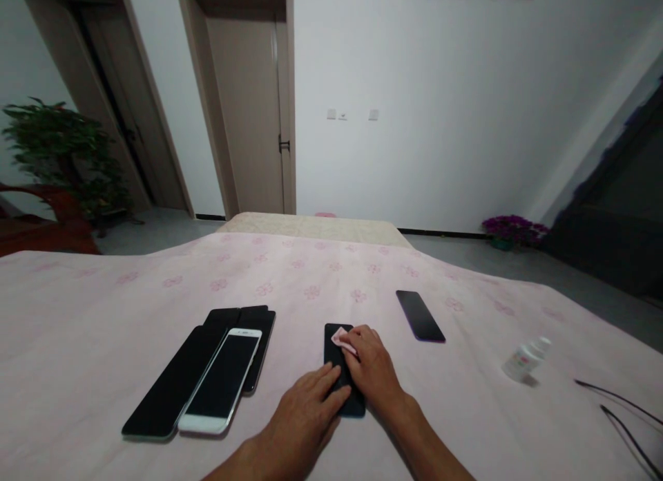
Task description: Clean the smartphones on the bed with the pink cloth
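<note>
A dark phone (353,403) lies flat on the pink cloth in front of me. My left hand (306,406) rests with its fingers spread on the phone's left side and lower part. Pressed to the upper part of the screen is a small pink cloth (339,338), pinched in my right hand (371,365). To the left lie several phones: a white-framed one (222,381), a large black one (168,388) and others partly beneath them. Another dark phone (420,316) lies alone to the right, farther back.
A small white bottle (523,360) is on the pink flowered cover (290,308) at the right. Two black cable ends (629,432) lie near the right edge. Beyond are a door, a plant and purple flowers.
</note>
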Demonstrator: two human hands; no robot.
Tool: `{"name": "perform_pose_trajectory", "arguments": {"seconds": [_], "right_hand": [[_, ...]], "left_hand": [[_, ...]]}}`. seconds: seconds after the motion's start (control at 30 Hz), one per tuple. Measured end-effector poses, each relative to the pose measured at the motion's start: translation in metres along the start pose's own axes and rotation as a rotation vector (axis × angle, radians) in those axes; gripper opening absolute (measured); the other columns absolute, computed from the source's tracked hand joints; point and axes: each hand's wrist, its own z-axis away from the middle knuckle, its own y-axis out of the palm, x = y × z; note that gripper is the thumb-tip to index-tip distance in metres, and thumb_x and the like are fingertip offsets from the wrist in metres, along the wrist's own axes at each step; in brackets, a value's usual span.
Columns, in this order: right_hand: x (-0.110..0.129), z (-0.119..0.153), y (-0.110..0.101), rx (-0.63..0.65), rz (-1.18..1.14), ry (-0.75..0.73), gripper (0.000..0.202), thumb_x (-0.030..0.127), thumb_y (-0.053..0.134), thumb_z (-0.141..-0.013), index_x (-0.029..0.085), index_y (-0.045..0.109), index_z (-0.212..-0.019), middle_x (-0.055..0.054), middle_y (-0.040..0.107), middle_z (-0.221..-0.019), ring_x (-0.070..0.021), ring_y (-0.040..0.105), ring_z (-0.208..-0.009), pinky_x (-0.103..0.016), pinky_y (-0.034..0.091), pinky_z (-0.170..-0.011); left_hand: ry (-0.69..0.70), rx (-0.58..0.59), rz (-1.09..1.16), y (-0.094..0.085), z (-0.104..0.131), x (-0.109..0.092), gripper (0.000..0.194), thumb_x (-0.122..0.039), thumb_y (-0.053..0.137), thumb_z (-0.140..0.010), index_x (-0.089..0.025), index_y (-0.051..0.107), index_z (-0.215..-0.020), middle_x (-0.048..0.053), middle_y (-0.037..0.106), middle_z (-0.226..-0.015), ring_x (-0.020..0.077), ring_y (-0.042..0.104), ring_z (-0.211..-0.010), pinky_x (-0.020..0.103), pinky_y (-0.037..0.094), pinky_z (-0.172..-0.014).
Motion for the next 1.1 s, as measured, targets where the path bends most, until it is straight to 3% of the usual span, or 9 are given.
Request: {"name": "perform_pose_trajectory", "arguments": {"seconds": [0.17, 0.4, 0.6, 0.87, 1.1], "right_hand": [[-0.003, -0.015, 0.0, 0.066, 0.079, -0.002, 0.033, 0.002, 0.049, -0.086, 0.024, 0.072, -0.099, -0.007, 0.062, -0.097, -0.0216, 0.057, -0.096, -0.032, 0.047, -0.086], [0.01, -0.039, 0.018, 0.072, 0.178, 0.0, 0.034, 0.002, 0.046, -0.089, 0.02, 0.073, -0.098, -0.01, 0.064, -0.097, -0.0219, 0.058, -0.095, -0.03, 0.047, -0.084], [0.019, -0.028, 0.005, 0.23, 0.032, -0.116, 0.03, 0.008, 0.046, -0.092, 0.02, 0.073, -0.092, -0.007, 0.064, -0.094, -0.0194, 0.059, -0.089, -0.027, 0.045, -0.079], [0.003, -0.024, 0.007, 0.073, 0.09, -0.038, 0.036, 0.003, 0.043, -0.09, 0.021, 0.071, -0.101, -0.01, 0.064, -0.099, -0.0221, 0.058, -0.096, -0.032, 0.047, -0.085], [0.013, -0.015, 0.001, 0.195, 0.0, -0.139, 0.03, 0.008, 0.046, -0.09, 0.023, 0.07, -0.1, -0.007, 0.063, -0.099, -0.0202, 0.059, -0.092, -0.03, 0.048, -0.082]], "left_hand": [[0.002, -0.028, 0.047, -0.006, -0.001, 0.001, 0.049, -0.012, 0.062, -0.084, -0.026, 0.058, -0.131, 0.011, 0.058, -0.141, 0.0298, 0.056, -0.129, 0.047, 0.05, -0.105], [0.013, -0.002, 0.082, -0.02, -0.002, 0.004, 0.047, -0.014, 0.063, -0.084, -0.026, 0.059, -0.129, 0.011, 0.058, -0.14, 0.0293, 0.057, -0.127, 0.046, 0.051, -0.104], [-0.002, 0.03, 0.117, -0.019, -0.005, 0.007, 0.05, -0.012, 0.064, -0.082, -0.028, 0.058, -0.129, 0.009, 0.058, -0.141, 0.0274, 0.056, -0.128, 0.043, 0.049, -0.106], [0.024, -0.041, 0.054, -0.007, -0.002, 0.012, 0.046, -0.016, 0.064, -0.082, -0.026, 0.059, -0.127, 0.011, 0.06, -0.138, 0.0291, 0.06, -0.123, 0.043, 0.053, -0.1], [0.036, -0.043, 0.083, -0.018, -0.008, 0.007, 0.043, -0.015, 0.065, -0.08, -0.024, 0.061, -0.122, 0.011, 0.062, -0.134, 0.0275, 0.061, -0.12, 0.04, 0.054, -0.099]]}}
